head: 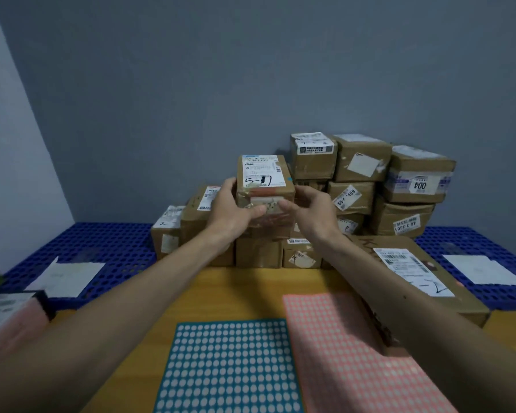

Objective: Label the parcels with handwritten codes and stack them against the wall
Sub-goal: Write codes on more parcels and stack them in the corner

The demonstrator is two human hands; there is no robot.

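A small brown cardboard parcel (264,177) with a white shipping label and a handwritten black code on top is held up in front of the stack. My left hand (233,204) grips its left side, thumb along the front. My right hand (307,208) holds its right front edge with the fingers curled toward it. Behind and below it stands the stack of parcels (361,186) against the grey wall, several boxes high on the right and lower on the left. A large flat parcel (423,272) with a labelled top lies to the right, under my right forearm.
A teal sheet of round stickers (230,368) and a pink sheet of stickers (355,353) lie on the yellow table (245,290). Blue perforated pallets (108,245) line the floor by the wall, with white paper sheets (66,278) on them. A pink parcel (9,317) sits at the left edge.
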